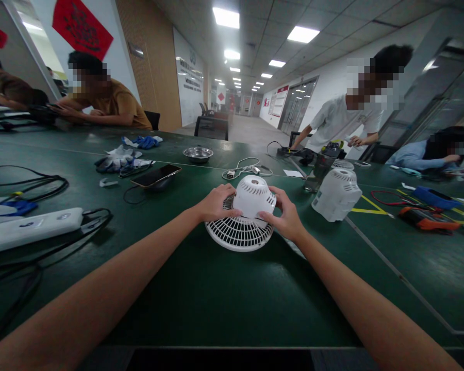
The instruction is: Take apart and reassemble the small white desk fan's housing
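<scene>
A white fan housing (254, 196), domed with slots and a hole on top, sits on a round white fan grille (237, 234) lying flat on the green table (216, 293). My left hand (215, 202) grips the housing's left side, fingers curled round it. My right hand (285, 216) holds the right side, thumb and fingers pressed on the shell. Both forearms reach in from the near edge.
A second white housing (336, 195) stands to the right. A phone (155, 175), gloves (119, 159), a steel bowl (198, 153), a power strip (31, 229) and cables lie to the left and behind. Orange and blue tools (429, 214) lie at right. Other people sit along the far edges.
</scene>
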`<state>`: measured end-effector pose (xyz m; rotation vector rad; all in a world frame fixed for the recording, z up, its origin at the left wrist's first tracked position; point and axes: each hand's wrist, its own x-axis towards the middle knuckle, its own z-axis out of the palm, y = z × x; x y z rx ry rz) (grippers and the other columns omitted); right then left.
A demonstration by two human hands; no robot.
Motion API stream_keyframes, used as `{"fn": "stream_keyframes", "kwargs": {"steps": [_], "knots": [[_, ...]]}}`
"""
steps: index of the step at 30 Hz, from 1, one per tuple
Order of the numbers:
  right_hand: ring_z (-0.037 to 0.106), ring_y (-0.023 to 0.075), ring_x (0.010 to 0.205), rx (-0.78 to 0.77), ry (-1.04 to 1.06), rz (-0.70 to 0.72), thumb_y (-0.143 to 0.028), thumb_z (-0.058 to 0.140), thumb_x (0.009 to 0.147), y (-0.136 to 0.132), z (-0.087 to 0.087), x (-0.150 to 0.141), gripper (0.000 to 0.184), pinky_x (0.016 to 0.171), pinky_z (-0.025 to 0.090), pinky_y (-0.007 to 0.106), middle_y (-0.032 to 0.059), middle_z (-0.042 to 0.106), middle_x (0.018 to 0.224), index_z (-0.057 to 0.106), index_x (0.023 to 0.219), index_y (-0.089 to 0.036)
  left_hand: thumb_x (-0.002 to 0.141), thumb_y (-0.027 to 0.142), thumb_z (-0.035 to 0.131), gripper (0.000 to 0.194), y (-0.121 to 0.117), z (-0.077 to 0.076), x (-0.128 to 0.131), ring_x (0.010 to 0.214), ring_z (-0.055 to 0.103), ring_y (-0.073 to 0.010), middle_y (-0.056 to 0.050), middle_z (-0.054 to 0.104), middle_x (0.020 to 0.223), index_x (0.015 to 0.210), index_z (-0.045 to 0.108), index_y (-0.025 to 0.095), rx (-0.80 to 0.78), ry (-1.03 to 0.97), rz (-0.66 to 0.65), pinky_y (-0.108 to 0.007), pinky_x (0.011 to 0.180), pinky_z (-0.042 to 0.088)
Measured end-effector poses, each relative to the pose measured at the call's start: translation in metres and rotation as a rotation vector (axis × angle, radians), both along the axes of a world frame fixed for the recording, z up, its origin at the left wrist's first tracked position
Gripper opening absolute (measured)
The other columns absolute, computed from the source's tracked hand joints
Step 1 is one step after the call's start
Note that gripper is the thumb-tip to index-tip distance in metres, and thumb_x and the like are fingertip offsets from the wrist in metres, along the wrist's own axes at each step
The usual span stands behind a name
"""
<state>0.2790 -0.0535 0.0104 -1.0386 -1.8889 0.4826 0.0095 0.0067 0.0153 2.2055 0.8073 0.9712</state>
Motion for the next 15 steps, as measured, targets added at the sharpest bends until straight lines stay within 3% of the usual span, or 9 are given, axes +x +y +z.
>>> {"fn": "stream_keyframes", "kwargs": {"steps": [3, 15], "knots": [[0.068, 0.0296, 0.105, 0.014, -0.004, -0.001, -0.046, 0.079, 0.077, -0.0023, 0.0005, -0.001, 0.077, 0.098, 0.054, 0.051, 0.0089, 0.068, 0.123, 0.045, 0.143, -0.028, 0.058, 0.045, 0.089, 0.051, 0.0011, 0.0005, 0.0002, 0.108, 0.051, -0.0359, -0.011, 0.064, 0.111, 0.101, 0.074, 0.023, -0.003, 0.001, 0.0, -0.051, 0.106, 0.035], [0.066, 0.0311, 0.11, -0.019, -0.065, 0.011, -0.05, 0.074, 0.082, -0.0006, 0.0043, -0.0014, 0.077, 0.096, 0.054, 0.052, 0.0089, 0.065, 0.134, 0.043, 0.15, -0.029, 0.07, 0.048, 0.082, 0.05, 0.0025, -0.0044, -0.0021, 0.103, 0.054, -0.0339, -0.012, 0.059, 0.111, 0.11, 0.073, 0.019, 0.125, 0.099, 0.014, -0.049, 0.096, 0.042]]}}
